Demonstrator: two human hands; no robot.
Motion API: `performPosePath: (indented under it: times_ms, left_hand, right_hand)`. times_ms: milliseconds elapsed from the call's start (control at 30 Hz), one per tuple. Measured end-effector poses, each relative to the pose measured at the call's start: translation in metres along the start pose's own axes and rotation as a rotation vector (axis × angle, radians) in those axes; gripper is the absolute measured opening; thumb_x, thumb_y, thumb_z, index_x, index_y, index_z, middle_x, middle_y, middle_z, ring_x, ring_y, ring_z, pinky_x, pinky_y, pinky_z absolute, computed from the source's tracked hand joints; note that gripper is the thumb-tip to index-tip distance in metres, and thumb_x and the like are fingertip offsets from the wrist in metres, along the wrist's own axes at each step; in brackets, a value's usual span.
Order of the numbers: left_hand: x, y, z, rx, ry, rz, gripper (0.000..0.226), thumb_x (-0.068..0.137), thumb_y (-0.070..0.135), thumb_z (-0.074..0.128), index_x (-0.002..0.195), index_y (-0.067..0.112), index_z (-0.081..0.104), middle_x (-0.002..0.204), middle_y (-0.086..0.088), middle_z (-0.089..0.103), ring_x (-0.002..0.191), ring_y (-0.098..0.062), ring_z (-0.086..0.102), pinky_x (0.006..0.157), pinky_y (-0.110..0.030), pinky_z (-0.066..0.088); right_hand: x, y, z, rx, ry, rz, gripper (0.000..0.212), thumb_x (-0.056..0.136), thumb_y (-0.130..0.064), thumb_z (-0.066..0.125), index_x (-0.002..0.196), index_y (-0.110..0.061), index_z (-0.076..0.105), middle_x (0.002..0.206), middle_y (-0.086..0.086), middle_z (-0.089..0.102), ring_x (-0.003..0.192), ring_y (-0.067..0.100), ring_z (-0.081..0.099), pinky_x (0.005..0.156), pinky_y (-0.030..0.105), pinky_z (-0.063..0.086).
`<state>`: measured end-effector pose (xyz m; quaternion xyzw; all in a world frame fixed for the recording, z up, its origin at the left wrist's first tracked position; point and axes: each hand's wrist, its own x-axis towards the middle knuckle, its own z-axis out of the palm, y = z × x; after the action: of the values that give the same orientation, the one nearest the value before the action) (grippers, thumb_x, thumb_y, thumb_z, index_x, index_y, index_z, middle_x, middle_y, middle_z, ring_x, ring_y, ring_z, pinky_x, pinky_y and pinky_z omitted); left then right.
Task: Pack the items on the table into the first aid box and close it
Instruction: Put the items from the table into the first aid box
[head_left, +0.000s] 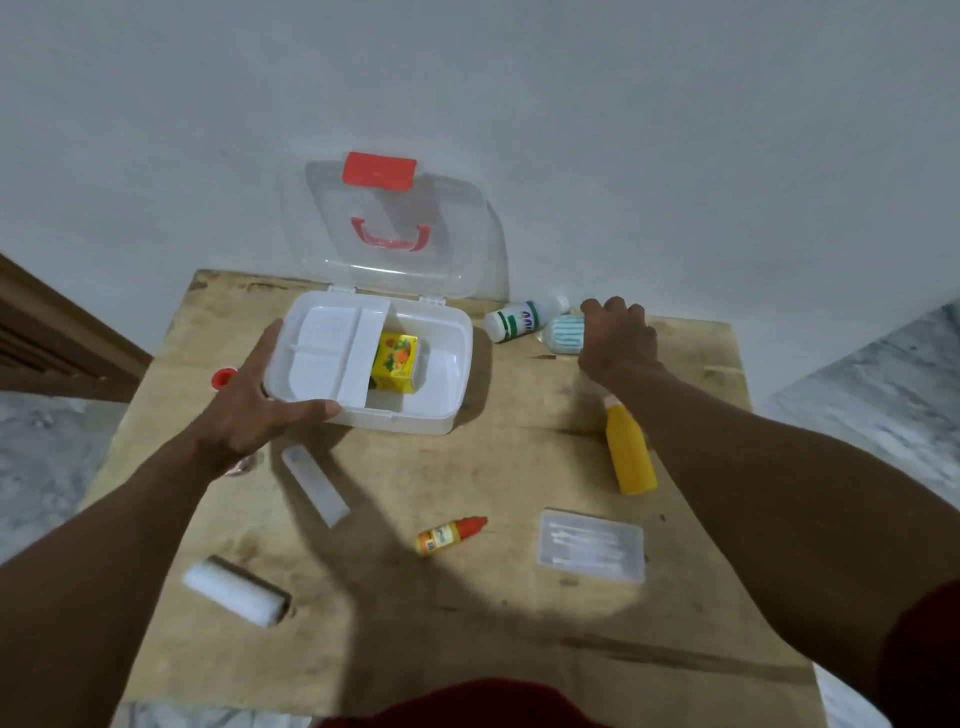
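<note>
The white first aid box (447, 410) stands open at the back of the wooden table (467, 649), its clear lid (452, 234) with red latch and handle leaning on the wall. Inside lie a white divider tray (332, 348) and a yellow carton (397, 362). My left hand (254, 400) holds the box's front-left corner, fingers along the side and thumb on the front rim. My right hand (615, 335) reaches down over a light blue pack (563, 335) at the back right, fingers curled at it; contact is unclear.
A white bottle with green bands (514, 321) lies by the blue pack. A yellow bottle (629, 457), a small orange dropper bottle (451, 535), a clear swab case (592, 545), a white gauze roll (236, 592), a white flat strip (314, 486) and a red cap (223, 376) are scattered on the table.
</note>
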<state>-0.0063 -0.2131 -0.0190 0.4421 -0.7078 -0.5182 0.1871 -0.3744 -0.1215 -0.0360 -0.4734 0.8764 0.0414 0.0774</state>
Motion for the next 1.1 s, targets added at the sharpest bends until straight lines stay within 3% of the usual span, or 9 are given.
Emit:
performPosePath:
  times_ms: [167,367,467,600,733,833,900,1000,1100]
  left_hand:
    - [0.001,0.001,0.001,-0.026,-0.023,0.005,0.089,0.068,0.028,0.079,0.145,0.031,0.034,0.127,0.018,0.052,0.103,0.017,0.053,0.068,-0.006,0.051]
    - [0.0,0.001,0.002,-0.033,0.001,0.0,0.087,0.068,0.025,0.078,0.141,0.036,0.033,0.122,0.025,0.051,0.098,0.024,0.051,0.067,-0.002,0.048]
    - [0.001,-0.01,-0.001,-0.032,-0.008,0.0,0.088,0.068,0.03,0.081,0.142,0.038,0.034,0.119,0.03,0.053,0.103,0.019,0.052,0.07,-0.01,0.053]
    - [0.005,-0.025,-0.007,-0.022,-0.024,0.017,0.092,0.066,0.042,0.086,0.141,0.044,0.034,0.131,0.023,0.051,0.122,-0.002,0.05,0.089,-0.033,0.053]
    - [0.003,-0.028,-0.006,-0.052,-0.003,0.052,0.091,0.066,0.038,0.087,0.141,0.041,0.036,0.131,0.019,0.053,0.122,-0.004,0.051,0.094,-0.037,0.052]
    - [0.001,-0.032,-0.006,-0.067,0.008,0.094,0.09,0.067,0.034,0.086,0.141,0.036,0.036,0.133,0.015,0.052,0.122,-0.004,0.051,0.097,-0.039,0.05]
    - [0.001,-0.035,-0.006,-0.081,0.006,0.099,0.093,0.065,0.034,0.086,0.143,0.034,0.034,0.133,0.016,0.052,0.122,-0.006,0.051,0.1,-0.041,0.049]
    - [0.002,-0.037,-0.009,-0.079,0.019,0.081,0.096,0.06,0.037,0.086,0.14,0.04,0.034,0.13,0.021,0.054,0.122,-0.013,0.053,0.102,-0.048,0.047]
    - [0.005,-0.04,-0.012,-0.081,0.01,0.065,0.094,0.059,0.04,0.087,0.136,0.045,0.034,0.128,0.021,0.056,0.121,-0.016,0.054,0.103,-0.05,0.046]
  right_hand:
    - [0.005,-0.001,0.011,-0.055,0.052,-0.01,0.046,0.084,-0.01,0.064,0.127,-0.01,0.048,0.122,0.017,0.05,0.114,0.036,0.047,0.084,0.046,0.046]
    - [0.002,-0.004,0.009,-0.072,0.095,0.02,0.041,0.085,-0.012,0.062,0.124,-0.009,0.05,0.119,0.018,0.053,0.113,0.038,0.048,0.088,0.048,0.044]
    - [-0.008,-0.009,0.005,-0.049,0.117,0.028,0.043,0.084,-0.014,0.062,0.125,-0.013,0.048,0.115,0.016,0.057,0.11,0.038,0.05,0.091,0.049,0.042]
    - [-0.035,-0.017,-0.006,0.023,0.132,0.038,0.048,0.079,-0.03,0.065,0.123,-0.019,0.049,0.112,0.014,0.056,0.105,0.04,0.052,0.092,0.052,0.042]
    - [-0.066,-0.033,-0.02,0.309,0.215,0.082,0.059,0.073,-0.055,0.053,0.119,-0.018,0.055,0.103,0.017,0.053,0.089,0.041,0.059,0.073,0.042,0.048]
    - [-0.084,-0.053,-0.029,0.484,0.188,0.16,0.046,0.08,-0.046,0.065,0.118,-0.022,0.053,0.104,0.014,0.057,0.088,0.035,0.056,0.073,0.033,0.04]
    - [-0.093,-0.068,-0.032,0.568,0.149,0.159,0.045,0.082,-0.047,0.064,0.119,-0.024,0.051,0.109,0.011,0.063,0.089,0.028,0.057,0.075,0.035,0.046]
    - [-0.109,-0.092,-0.041,0.572,0.128,0.107,0.054,0.083,-0.046,0.067,0.128,-0.02,0.05,0.12,0.008,0.065,0.101,0.028,0.063,0.083,0.042,0.054]
    - [-0.122,-0.114,-0.049,0.513,0.117,0.067,0.057,0.079,-0.035,0.074,0.128,-0.015,0.053,0.117,0.005,0.065,0.1,0.025,0.063,0.078,0.035,0.051]
